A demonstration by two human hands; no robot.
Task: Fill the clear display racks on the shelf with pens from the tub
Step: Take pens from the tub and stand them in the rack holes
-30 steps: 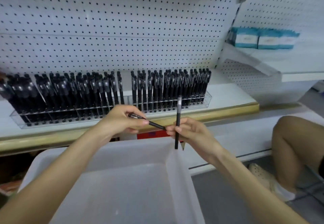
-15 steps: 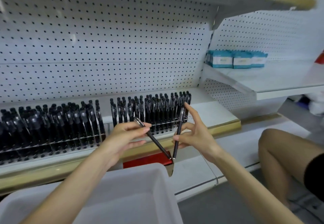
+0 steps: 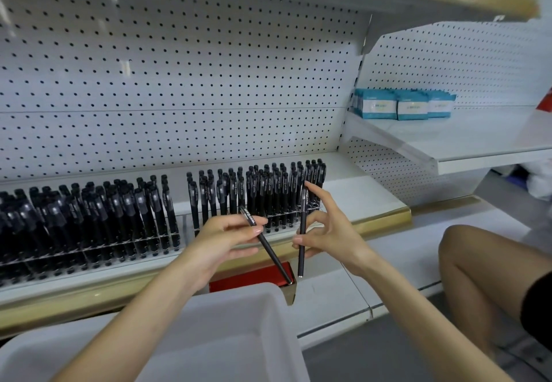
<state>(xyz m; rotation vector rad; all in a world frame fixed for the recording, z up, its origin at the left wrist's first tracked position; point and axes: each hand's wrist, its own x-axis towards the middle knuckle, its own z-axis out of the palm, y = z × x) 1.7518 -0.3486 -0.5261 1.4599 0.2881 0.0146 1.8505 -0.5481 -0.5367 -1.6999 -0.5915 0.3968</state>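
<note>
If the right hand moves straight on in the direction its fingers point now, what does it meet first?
Most likely the black pens at the right end of the right-hand rack: the raised fingers of the right hand point up and forward at them. The gap cannot be judged here.

One wide-angle camera, worn on the head, faces the shelf (image 3: 358, 199) front-on from near and tilts slightly down: pegboard (image 3: 179, 83) fills the top, the tub (image 3: 227, 307) the bottom edge.
</note>
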